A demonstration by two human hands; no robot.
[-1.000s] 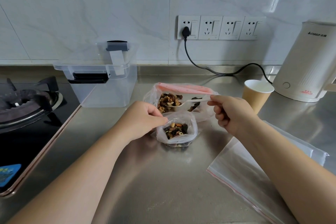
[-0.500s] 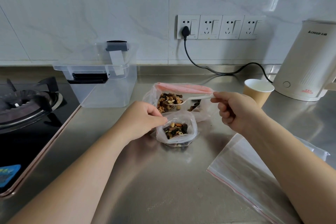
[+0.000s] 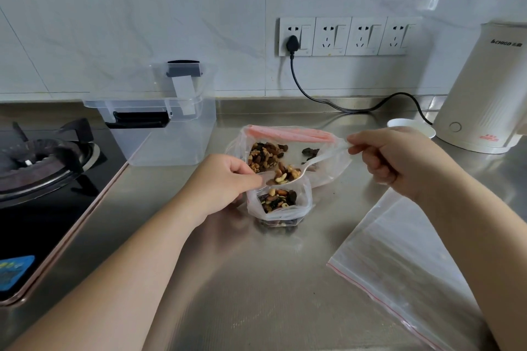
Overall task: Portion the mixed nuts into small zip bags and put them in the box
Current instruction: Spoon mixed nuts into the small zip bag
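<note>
A small clear zip bag (image 3: pixel 281 209) stands open on the steel counter, partly filled with mixed nuts. My left hand (image 3: pixel 221 184) pinches its left rim. My right hand (image 3: pixel 399 161) grips the handle of a clear plastic spoon (image 3: pixel 312 162). Its bowl carries a heap of nuts (image 3: pixel 286 174) just above the small bag's mouth. Behind it lies the large bag of mixed nuts (image 3: pixel 265 155) with a pink zip strip, open toward me. The clear plastic box (image 3: pixel 168 137) stands at the back left with its lid propped behind it.
Empty zip bags (image 3: pixel 399 259) lie flat on the counter at the right. A paper cup (image 3: pixel 410 127) and a white kettle (image 3: pixel 484 94) with a black cord stand at the back right. A gas hob (image 3: pixel 37 168) fills the left side.
My right hand has drawn the spoon out of the large bag, now loaded with nuts, and brought it over the small bag. My left hand has kept its hold.
</note>
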